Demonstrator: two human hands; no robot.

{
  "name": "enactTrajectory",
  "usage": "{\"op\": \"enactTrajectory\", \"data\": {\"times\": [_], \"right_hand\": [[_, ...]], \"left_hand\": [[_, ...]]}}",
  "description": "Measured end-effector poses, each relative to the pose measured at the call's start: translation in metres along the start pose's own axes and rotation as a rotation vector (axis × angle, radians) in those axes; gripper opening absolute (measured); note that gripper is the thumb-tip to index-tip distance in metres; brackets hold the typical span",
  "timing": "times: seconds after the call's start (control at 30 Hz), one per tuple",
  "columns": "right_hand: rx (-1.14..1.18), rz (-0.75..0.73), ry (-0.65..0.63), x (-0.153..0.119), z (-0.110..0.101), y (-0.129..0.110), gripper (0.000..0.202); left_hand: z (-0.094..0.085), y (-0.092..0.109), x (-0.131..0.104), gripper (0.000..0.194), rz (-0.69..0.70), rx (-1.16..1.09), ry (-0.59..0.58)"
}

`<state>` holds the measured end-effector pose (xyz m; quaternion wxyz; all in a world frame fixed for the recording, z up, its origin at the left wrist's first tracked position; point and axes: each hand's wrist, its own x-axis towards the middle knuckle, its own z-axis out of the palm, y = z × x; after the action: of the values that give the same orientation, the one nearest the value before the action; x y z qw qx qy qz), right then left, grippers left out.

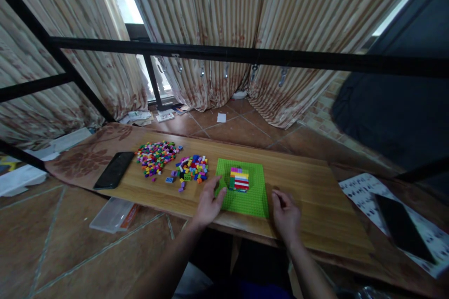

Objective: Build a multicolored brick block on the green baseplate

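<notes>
head: left hand spread, right hand curled beside green baseplate.

No legible text, patterned white sheet, marks too small

Square bright-green studded plastic baseplate, lying flat, multicoloured striped stack of plastic bricks, on the baseplate near its middle

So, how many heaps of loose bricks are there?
2: a larger heap beside the black phone, and a smaller heap between the larger one and the green baseplate. No others show.
</notes>
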<state>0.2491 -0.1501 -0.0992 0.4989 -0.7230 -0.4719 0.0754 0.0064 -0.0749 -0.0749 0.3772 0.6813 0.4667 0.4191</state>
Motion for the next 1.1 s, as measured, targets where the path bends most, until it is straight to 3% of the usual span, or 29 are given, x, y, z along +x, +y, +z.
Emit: {"op": "enactTrajectory", "data": {"times": [0.13,0.23,0.73,0.93,1.1], "right_hand": [[-0.107,-0.147,-0.091,-0.006,0.002,-0.008,0.03],[-0.168,-0.204,-0.158,-0.008,0.005,-0.012,0.026],[-0.266,-0.207,-0.153,-0.009,0.012,-0.02,0.021],[-0.332,-0.214,-0.148,-0.017,0.042,-0.049,0.038],[-0.413,-0.183,-0.157,-0.025,0.061,-0.066,0.042]], "left_hand": [[0.005,0.006,-0.007,0.048,0.191,0.264,-0.121],[0.009,0.006,-0.008,0.053,0.253,0.399,-0.17],[0.014,-0.006,-0.003,0.047,0.364,0.536,-0.11],[0.017,-0.007,-0.004,0.046,0.357,0.608,-0.094],[0.017,-0.005,-0.003,0.04,0.323,0.625,-0.088]]}}
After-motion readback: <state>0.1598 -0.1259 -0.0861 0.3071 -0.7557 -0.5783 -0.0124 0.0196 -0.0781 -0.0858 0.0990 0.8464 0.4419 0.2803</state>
